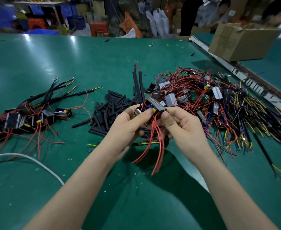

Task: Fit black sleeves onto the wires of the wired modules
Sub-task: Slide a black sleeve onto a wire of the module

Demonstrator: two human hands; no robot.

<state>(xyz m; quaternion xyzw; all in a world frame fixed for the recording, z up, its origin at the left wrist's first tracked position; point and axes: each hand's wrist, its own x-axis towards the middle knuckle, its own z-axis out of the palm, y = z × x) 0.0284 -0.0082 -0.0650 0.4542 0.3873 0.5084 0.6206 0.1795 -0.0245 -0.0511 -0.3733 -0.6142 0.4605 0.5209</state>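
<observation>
I am holding a wired module [156,105] up over the green table [70,67] with both hands, near the middle of the view. My left hand [128,128] is gripping it from the left, thumb pressing across its near face, fingers curled underneath. My right hand [182,128] is pinching the module's right end between thumb and curled fingers. Two black sleeves [139,85] are standing up from the module toward the far side, already on wires, with bare wire tips poking out of their tops. Loose red wires [154,146] are hanging down from the module between my wrists, unsleeved. Just to the left of my hands, a heap of loose black sleeves [109,110] is lying on the table. Far left, a cluster of sleeved modules [31,117] is resting with sleeved leads fanning away from me. To the right, a large tangle of unsleeved modules [202,98] with red, yellow and dark wires is spreading toward the table's right edge. A cardboard box [241,42] is sitting at the far right. A white cable [36,161] is curving across the near left.
</observation>
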